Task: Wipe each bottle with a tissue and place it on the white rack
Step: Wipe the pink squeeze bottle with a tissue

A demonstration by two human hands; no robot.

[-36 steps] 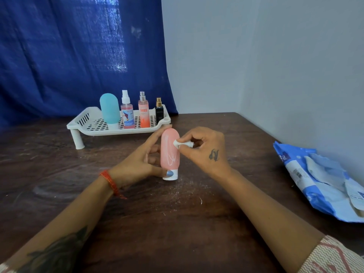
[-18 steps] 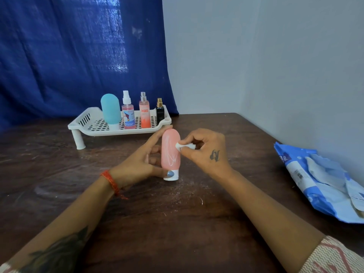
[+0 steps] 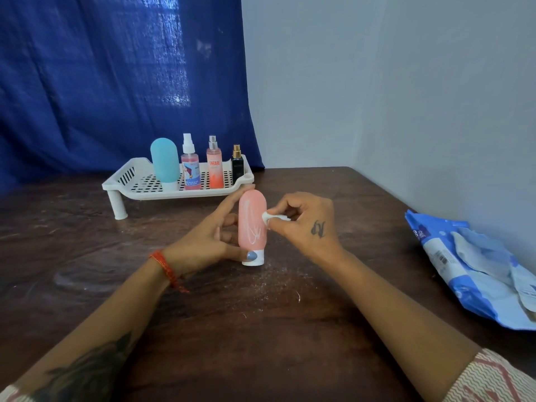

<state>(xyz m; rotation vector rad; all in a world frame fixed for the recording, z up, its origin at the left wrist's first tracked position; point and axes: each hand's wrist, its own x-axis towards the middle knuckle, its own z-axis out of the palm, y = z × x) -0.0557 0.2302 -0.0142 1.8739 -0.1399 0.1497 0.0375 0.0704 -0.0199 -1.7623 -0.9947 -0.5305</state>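
A pink bottle (image 3: 251, 224) with a white cap stands cap-down on the dark wooden table, marked with white streaks. My left hand (image 3: 208, 242) holds it from the left, thumb at the cap and forefinger along its top. My right hand (image 3: 304, 224) pinches a small wad of white tissue (image 3: 271, 218) against the bottle's right side. Behind, the white rack (image 3: 139, 184) carries a teal bottle (image 3: 164, 162), two pink spray bottles (image 3: 190, 169) (image 3: 215, 166) and a small dark perfume bottle (image 3: 237, 165).
A blue and white tissue pack (image 3: 470, 268) lies at the table's right edge by the grey wall. White crumbs are scattered on the wood in front of the pink bottle. A blue curtain hangs behind the rack.
My right hand with the tissue has slid slightly along the pink bottle's right side. My left hand and the bottle stay where they were.
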